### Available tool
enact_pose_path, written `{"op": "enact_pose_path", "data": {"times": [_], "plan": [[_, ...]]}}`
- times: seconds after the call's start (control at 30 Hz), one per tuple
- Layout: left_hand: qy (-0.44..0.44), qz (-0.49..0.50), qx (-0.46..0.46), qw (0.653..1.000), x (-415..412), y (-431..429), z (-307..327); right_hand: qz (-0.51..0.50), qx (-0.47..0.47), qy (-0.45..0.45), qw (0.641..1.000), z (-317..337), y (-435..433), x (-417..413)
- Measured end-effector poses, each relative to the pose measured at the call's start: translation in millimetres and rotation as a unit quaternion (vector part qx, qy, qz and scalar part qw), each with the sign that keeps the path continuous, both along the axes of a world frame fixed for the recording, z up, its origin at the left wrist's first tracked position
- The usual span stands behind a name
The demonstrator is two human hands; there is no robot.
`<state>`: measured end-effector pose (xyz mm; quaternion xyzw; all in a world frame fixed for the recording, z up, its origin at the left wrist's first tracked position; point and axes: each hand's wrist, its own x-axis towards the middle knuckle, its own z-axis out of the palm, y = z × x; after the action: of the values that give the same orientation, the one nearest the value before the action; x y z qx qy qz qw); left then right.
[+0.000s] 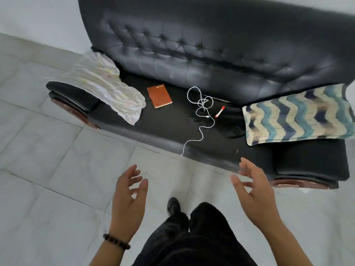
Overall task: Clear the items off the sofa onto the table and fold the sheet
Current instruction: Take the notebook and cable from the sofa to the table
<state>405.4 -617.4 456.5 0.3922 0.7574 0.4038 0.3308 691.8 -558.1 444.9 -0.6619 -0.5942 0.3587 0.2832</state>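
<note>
Grey tiled floor, and the black tufted sofa right in front of you; everything's still sitting on it, so I'd say you're at the very start, the reach-in step. Your left hand and right hand both hover just short of the sofa's front edge, fingers loose and spread, holding nothing.

On the sofa seat there's a brown notebook toward the left arm; a tangled white cable mid-seat, one end trailing over the front edge; a red-capped marker just beside the tangle. A zigzag cushion lies at the sofa's right end.

The sheet is pale and badly crumpled, draped over the sofa's left arm with a corner spilling onto the seat, near the notebook.

Next move, my guess: small stuff first; bunch the cable up or it'll drag. The table isn't in view, so you'll have to turn to find it; the sheet will want shaking flat before any folding.
</note>
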Motion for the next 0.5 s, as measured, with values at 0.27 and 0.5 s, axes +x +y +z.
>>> {"op": "enact_pose_path", "data": {"times": [0.27,0.5], "plan": [[0.022,-0.048,-0.036,0.998,-25.9,198.2,-23.1,-0.062,-0.045,0.029,0.997,-41.1,155.6,-34.4],[0.039,-0.088,-0.085,0.992,-36.0,334.3,-54.9,-0.030,-0.109,0.000,0.994,-84.5,287.6,-53.0]]}}
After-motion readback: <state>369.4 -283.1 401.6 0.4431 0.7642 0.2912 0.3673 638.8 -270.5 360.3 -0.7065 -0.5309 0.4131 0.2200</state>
